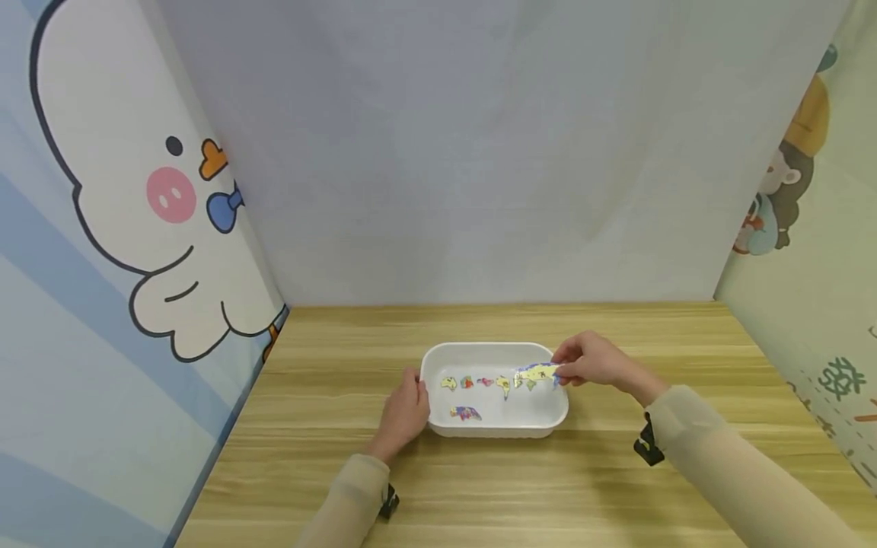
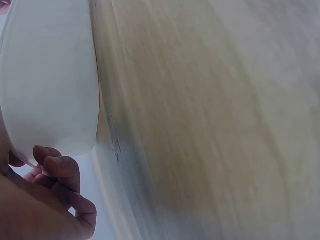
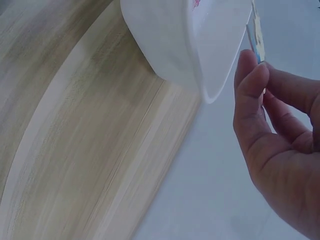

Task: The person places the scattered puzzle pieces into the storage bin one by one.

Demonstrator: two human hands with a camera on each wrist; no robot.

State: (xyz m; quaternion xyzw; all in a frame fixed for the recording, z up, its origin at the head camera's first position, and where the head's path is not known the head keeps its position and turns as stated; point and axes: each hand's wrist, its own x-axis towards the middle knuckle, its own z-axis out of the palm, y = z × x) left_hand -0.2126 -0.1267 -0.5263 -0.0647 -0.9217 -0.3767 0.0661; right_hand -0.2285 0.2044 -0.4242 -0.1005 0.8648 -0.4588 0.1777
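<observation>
A white oblong tub (image 1: 496, 431) with rounded corners stands on the table. My left hand (image 1: 404, 411) grips its left end, with curled fingers (image 2: 62, 167) at the rim in the left wrist view. Between thumb and fingertips, my right hand (image 1: 592, 361) pinches a flat yellow-and-blue cutout (image 1: 537, 372), raised over the tub's right end. Seen from the right wrist, this thin cutout (image 3: 258, 37) is edge-on beside the rim. Inside the tub lie several small coloured cutouts, among them a yellow one (image 1: 448, 383), a red-and-green one (image 1: 467, 382) and a larger purple one (image 1: 466, 413).
The wood-grain table (image 1: 342, 335) runs back to a plain pale wall (image 1: 466, 190). On the left hangs a panel with a white cartoon bird (image 1: 110, 152); on the right, a pale green printed panel (image 1: 808, 304). Both wrists carry dark straps.
</observation>
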